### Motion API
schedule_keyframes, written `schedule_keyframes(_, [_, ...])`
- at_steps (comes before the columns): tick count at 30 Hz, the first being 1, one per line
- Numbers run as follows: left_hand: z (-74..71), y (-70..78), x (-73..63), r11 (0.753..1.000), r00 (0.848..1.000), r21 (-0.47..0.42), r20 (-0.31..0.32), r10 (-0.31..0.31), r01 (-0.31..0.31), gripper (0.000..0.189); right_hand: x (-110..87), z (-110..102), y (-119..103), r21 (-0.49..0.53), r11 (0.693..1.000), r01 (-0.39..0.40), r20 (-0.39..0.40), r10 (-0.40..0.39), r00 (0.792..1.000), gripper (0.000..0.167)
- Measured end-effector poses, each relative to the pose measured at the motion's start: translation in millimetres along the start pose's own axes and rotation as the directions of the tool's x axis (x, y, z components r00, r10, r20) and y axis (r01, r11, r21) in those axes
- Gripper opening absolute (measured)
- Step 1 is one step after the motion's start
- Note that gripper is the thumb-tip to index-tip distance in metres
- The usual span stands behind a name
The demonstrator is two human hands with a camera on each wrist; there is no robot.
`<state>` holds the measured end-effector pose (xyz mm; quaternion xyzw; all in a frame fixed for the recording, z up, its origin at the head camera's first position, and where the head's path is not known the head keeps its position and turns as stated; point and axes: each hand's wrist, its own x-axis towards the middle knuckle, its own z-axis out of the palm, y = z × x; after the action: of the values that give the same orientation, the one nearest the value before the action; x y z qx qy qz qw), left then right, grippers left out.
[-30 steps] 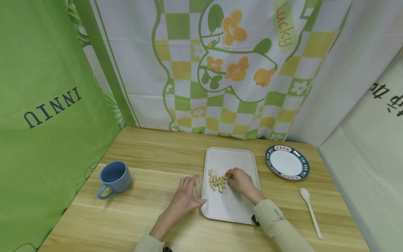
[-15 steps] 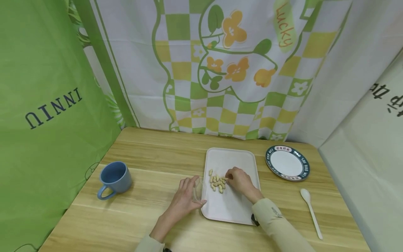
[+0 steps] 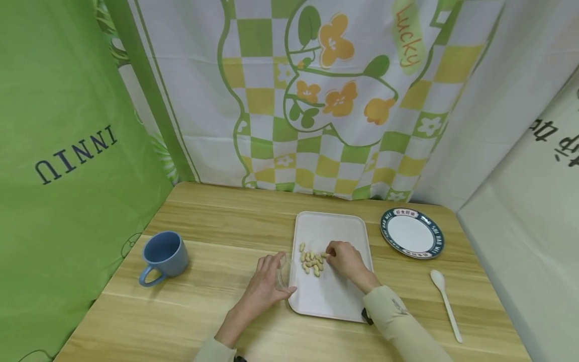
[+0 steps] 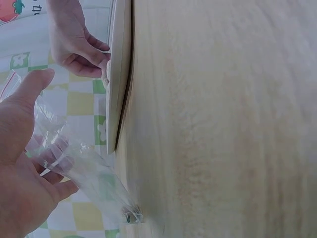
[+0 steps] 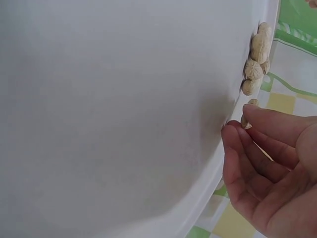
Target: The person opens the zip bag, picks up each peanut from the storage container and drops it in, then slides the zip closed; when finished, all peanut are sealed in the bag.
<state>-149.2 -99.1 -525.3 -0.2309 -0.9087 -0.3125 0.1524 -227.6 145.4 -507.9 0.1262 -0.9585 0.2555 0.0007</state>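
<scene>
My left hand [image 3: 264, 281] holds a clear plastic zip bag [image 4: 94, 168] at the tray's left edge, thumb and fingers spread around its mouth. The bag hangs down toward the tabletop in the left wrist view. Over the white tray [image 3: 332, 301], my right hand [image 3: 347, 260] pinches a peanut [image 5: 245, 122] between thumb and fingers, partly hidden by the fingertips. Several unshelled peanuts [image 3: 312, 262] lie in a loose pile on the tray, just left of those fingers. One peanut [image 3: 302, 247] sits a little apart at the back of the pile.
A blue mug [image 3: 165, 255] stands on the wooden table [image 3: 217, 221] at the left. Right of the tray are a plate with a dark patterned rim [image 3: 412, 233] and a white spoon [image 3: 446, 304]. Curtains [image 3: 339, 166] hang behind and on both sides.
My right hand has shifted very slightly to the right, with the peanut between its fingertips. The left hand, the bag and the pile look the same.
</scene>
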Motion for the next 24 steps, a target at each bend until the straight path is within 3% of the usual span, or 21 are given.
schedule_keyframes(14, [-0.9, 0.1, 0.7, 1.000, 1.000, 0.007, -0.007, 0.013, -0.013, 0.085, -6.3, -4, 0, 0.049, 0.996, 0.070, -0.117, -0.064, 0.991, 0.010])
schedule_keyframes(24, [-0.4, -0.5, 1.1, 1.000, 1.000, 0.013, 0.007, -0.003, 0.003, 0.087, -10.8, -7, -4, 0.113, 0.987, 0.110, -0.160, -0.092, 0.983, 0.011])
